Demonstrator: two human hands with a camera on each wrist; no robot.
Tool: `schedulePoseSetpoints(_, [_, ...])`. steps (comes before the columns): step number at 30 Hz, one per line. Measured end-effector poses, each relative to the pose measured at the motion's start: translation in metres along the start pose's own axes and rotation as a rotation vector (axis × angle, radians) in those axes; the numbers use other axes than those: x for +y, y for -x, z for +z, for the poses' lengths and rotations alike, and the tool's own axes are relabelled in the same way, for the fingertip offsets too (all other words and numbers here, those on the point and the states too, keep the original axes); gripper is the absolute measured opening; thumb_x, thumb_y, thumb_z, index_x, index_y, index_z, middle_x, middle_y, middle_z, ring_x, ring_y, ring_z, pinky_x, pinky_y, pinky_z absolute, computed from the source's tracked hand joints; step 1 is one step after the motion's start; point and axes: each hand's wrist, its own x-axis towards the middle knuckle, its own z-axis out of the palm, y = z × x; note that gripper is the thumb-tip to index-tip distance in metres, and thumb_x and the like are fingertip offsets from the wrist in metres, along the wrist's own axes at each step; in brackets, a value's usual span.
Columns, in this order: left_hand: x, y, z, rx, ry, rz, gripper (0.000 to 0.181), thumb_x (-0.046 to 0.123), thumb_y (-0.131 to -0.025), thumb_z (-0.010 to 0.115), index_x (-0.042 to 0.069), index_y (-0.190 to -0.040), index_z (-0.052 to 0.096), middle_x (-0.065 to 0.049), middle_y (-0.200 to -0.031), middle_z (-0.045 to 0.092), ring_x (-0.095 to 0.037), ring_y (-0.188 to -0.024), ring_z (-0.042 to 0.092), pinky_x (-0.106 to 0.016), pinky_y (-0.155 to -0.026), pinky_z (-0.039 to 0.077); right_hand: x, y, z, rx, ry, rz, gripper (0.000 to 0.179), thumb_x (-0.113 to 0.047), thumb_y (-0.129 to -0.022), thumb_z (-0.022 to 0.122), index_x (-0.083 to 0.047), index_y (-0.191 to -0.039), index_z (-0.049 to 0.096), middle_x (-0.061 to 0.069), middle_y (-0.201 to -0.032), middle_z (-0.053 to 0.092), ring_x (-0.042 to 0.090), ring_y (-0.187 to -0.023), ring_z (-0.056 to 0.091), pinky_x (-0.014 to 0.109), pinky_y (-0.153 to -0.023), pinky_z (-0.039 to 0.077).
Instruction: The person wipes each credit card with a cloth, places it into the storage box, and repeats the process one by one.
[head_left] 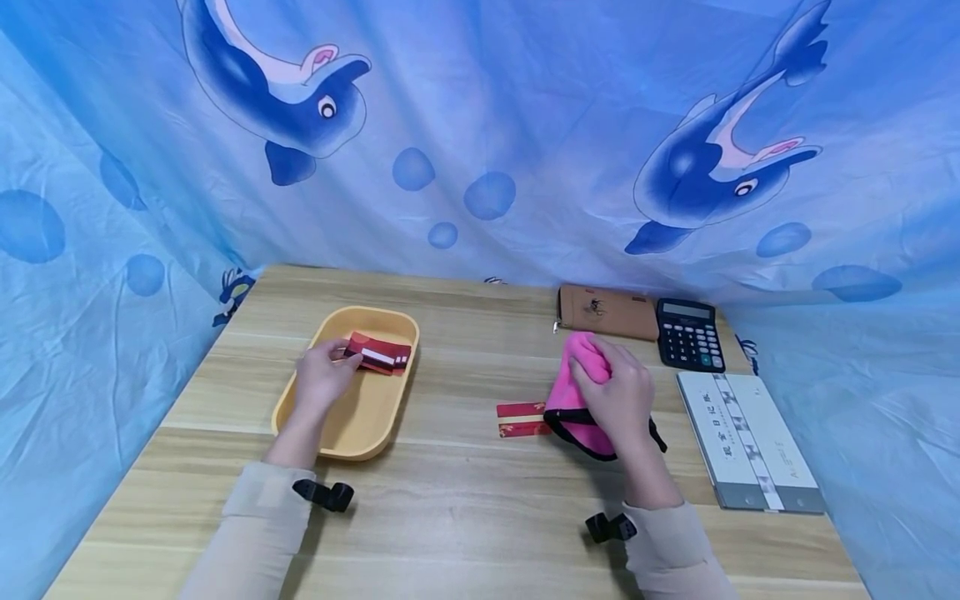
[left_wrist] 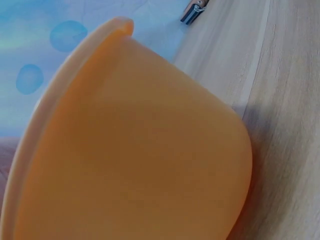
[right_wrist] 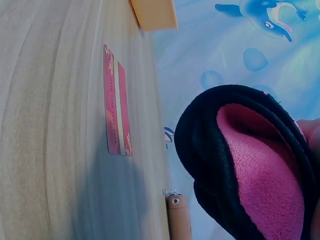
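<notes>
Over the yellow-orange plastic tray [head_left: 352, 417], my left hand [head_left: 324, 375] pinches red cards [head_left: 381, 353] with a white strip on the face; they seem to overlap, and their number is unclear. That tray's outer wall [left_wrist: 150, 140] fills much of the left wrist view, which hides the fingers. My right hand [head_left: 617, 387] grips a pink fleecy pouch [head_left: 566, 385] with black trim, bunched up above the table. In the right wrist view the pouch's pink lining [right_wrist: 260, 175] shows between its black edges. A red card with a pale gold stripe [head_left: 522, 420] lies flat on the table beside the pouch.
A brown zipped wallet [head_left: 609, 312] lies at the back right, next to a black calculator [head_left: 690, 335]. Nearer the right edge is a white and grey notebook [head_left: 750, 442]. A blue dolphin-print curtain [head_left: 480, 133] hangs behind the wooden table [head_left: 465, 517] and at its sides.
</notes>
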Motion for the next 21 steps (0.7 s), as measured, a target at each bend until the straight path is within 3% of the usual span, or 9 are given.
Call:
schedulePoseSetpoints(6, [-0.002, -0.002, 0.002, -0.049, -0.037, -0.030, 0.044, 0.021, -0.096, 0.069, -0.007, -0.129, 0.062, -0.032, -0.121, 0.066, -0.043, -0.110, 0.065, -0.043, -0.084, 0.057, 0.001, 0.000, 0.001, 0.009, 0.000, -0.009, 0.043, -0.023, -0.081, 0.085, -0.004, -0.118, 0.075, 0.017, -0.105, 0.075, 0.035, -0.092, 0.072, 0.050, -0.073, 0.057])
schedulePoseSetpoints(11, [-0.006, -0.003, 0.001, -0.077, -0.031, -0.050, 0.051, 0.025, -0.098, 0.066, -0.010, -0.134, 0.057, -0.033, -0.127, 0.061, -0.046, -0.120, 0.058, -0.052, -0.096, 0.053, 0.001, 0.001, 0.001, 0.007, 0.004, -0.013, 0.042, -0.023, -0.081, 0.085, -0.004, -0.118, 0.075, 0.017, -0.105, 0.075, 0.035, -0.093, 0.072, 0.051, -0.074, 0.058])
schedulePoseSetpoints(17, [-0.002, 0.001, -0.001, -0.084, -0.023, -0.027, 0.050, 0.027, -0.100, 0.063, -0.008, -0.136, 0.056, -0.029, -0.132, 0.061, -0.044, -0.121, 0.059, -0.050, -0.097, 0.052, 0.003, 0.002, 0.001, 0.000, -0.001, -0.004, 0.043, -0.024, -0.082, 0.084, -0.004, -0.119, 0.074, 0.017, -0.106, 0.074, 0.034, -0.093, 0.071, 0.050, -0.075, 0.058])
schedulePoseSetpoints(21, [0.006, 0.005, -0.002, -0.058, 0.041, 0.004, 0.047, 0.026, -0.101, 0.062, -0.004, -0.137, 0.057, -0.024, -0.133, 0.062, -0.039, -0.115, 0.065, -0.044, -0.090, 0.057, 0.004, 0.003, 0.002, -0.006, -0.001, -0.002, 0.043, -0.024, -0.082, 0.085, -0.004, -0.119, 0.074, 0.017, -0.107, 0.074, 0.034, -0.094, 0.071, 0.050, -0.077, 0.058])
